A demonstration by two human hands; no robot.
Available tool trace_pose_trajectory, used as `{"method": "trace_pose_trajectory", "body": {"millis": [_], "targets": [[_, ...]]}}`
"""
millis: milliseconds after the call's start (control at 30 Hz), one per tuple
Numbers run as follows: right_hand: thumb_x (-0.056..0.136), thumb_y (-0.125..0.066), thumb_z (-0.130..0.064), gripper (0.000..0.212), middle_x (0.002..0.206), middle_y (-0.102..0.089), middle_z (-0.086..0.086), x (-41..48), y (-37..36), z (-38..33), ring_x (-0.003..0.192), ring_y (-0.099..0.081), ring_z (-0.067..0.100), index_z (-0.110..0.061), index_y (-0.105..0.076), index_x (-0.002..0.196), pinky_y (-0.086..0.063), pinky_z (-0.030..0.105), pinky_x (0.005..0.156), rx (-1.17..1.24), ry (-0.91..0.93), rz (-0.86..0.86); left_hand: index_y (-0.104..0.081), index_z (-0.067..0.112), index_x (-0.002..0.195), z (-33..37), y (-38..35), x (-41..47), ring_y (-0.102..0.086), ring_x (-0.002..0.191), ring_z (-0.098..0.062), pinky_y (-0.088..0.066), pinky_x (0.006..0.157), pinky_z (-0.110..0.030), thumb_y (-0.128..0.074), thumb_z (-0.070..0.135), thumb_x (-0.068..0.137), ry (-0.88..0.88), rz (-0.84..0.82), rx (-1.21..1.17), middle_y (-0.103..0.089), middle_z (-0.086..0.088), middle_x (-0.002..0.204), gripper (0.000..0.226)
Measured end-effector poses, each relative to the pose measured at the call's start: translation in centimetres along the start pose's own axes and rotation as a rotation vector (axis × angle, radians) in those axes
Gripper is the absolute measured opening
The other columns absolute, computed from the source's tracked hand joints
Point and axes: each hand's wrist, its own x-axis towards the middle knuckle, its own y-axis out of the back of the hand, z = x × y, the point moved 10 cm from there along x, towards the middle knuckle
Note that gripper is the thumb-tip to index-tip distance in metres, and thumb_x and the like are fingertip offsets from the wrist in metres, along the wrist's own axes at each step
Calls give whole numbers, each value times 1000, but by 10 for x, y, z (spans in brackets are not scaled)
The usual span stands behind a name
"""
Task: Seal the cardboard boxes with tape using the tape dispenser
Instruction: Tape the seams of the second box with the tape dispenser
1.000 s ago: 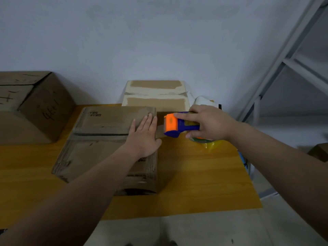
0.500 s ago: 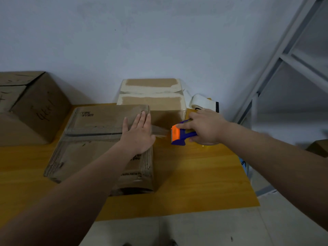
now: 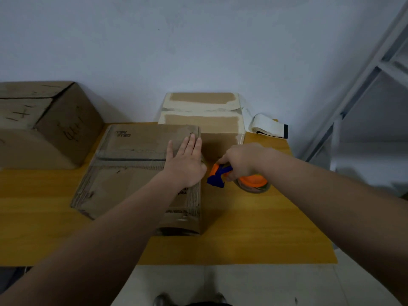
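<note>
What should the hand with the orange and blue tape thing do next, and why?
Probably press the tape dispenser down against the right side of the flat box and pull to cut the tape. The right hand holds it just past the box's right edge, low near the table, while the left hand lies flat on top, pinning the box. Whether the tape is already cut cannot be made out.

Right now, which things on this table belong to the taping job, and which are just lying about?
In use: flat brown cardboard box under left hand; orange-and-blue tape dispenser in right hand.

Lying about: white-edged cardboard box; large brown box; white roll.
</note>
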Motion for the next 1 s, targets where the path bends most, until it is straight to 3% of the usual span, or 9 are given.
{"method": "trace_pose_trajectory", "body": {"millis": [100,133,267,367,467,533,667,767,1000], "targets": [[82,-67,-44,40,83,-55,-5,-12,-56,23,76,-53,18,-21,-58,113,-45,35,67,-191,-106,-163,15,17,148,-3,-2,-2,17,142,-13,18,108,-50,-18,43,97,-4,-4,-5,19,-1,156,65],[84,-65,-46,41,89,-57,-4,-15,-78,31,81,-55,17,-22,-58,116,-45,34,70,-55,-124,-194,16,18,147,-6,-2,-1,17,142,-13,19,108,-50,-17,44,97,1,3,-7,20,-1,156,65],[85,-60,-53,55,117,-56,-6,-16,-86,50,99,-52,10,-31,-47,134,-39,25,81,1014,-190,-61,17,17,147,-5,-3,4,18,142,-14,19,107,-50,-18,48,96,0,8,7,20,-1,156,69],[84,-63,-50,46,110,-59,-9,-4,-89,52,95,-58,12,-42,-48,126,-49,29,75,1256,-211,-29,16,18,147,-7,-5,3,17,142,-14,20,106,-50,-17,53,95,7,17,-2,20,-1,156,71],[84,-68,-41,45,96,-73,1,5,-103,56,86,-69,17,-36,-53,126,-56,31,76,1466,-247,3,16,19,148,-10,-4,1,17,142,-13,20,107,-49,-17,55,95,8,33,-15,19,0,156,72],[86,-66,-37,46,104,-71,3,11,-113,59,92,-67,18,-32,-52,129,-54,30,77,1577,-269,50,15,19,148,-10,-3,0,17,142,-13,20,107,-49,-17,56,95,4,47,-25,19,0,156,72],[88,-63,-41,65,133,-47,1,25,-148,69,116,-49,22,-27,-32,144,-42,33,85,1547,-419,147,15,19,148,-10,-3,0,16,142,-12,20,107,-48,-16,57,94,8,69,-10,18,1,156,73],[87,-65,-40,66,128,-46,10,33,-179,71,105,-47,23,-16,-30,138,-40,37,79,1495,-569,122,15,19,148,-12,-4,0,16,142,-12,22,106,-46,-15,58,94,11,77,-14,18,1,156,73],[94,-57,-29,36,102,-57,17,52,-192,56,87,-54,30,-2,-56,118,-44,42,74,1110,-554,153,12,19,148,-12,-4,-2,15,142,-11,23,105,-44,-15,58,94,2,113,-32,15,1,157,72]]}}
